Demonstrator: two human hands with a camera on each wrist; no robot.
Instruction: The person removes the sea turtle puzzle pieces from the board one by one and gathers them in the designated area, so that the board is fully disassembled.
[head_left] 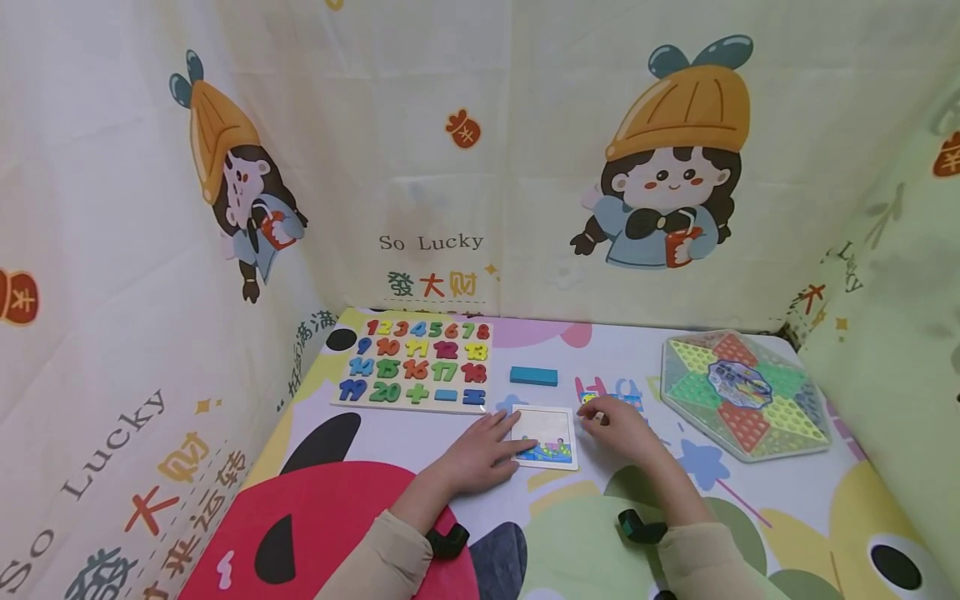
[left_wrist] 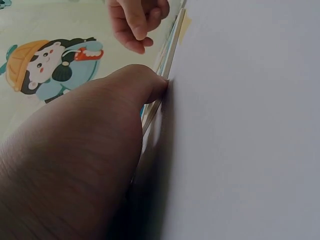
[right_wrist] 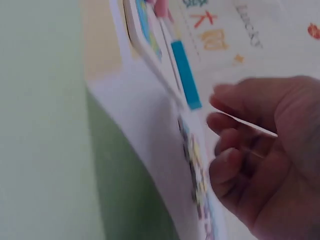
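My left hand (head_left: 483,457) rests on the left side of a small white-framed puzzle board (head_left: 546,460), its fingers spread across the frame. The left wrist view shows the thumb of the left hand (left_wrist: 95,130) at the board's edge. A colourful picture strip fills the board's lower part; its upper part is plain white. Just right of the board, my right hand (head_left: 618,429) hovers with loosely bent fingers. Nothing shows between the fingers of the right hand (right_wrist: 260,145) in its wrist view. Small colourful puzzle pieces (right_wrist: 196,167) lie beneath it, partly hidden by the hand in the head view.
Behind the board lies a blue rectangular block (head_left: 533,376). A wooden number board (head_left: 411,402) with coloured numerals is at the back left. On the right sits a hexagonal Chinese checkers board (head_left: 746,396). Printed cloth walls (head_left: 540,208) enclose the table's back and sides.
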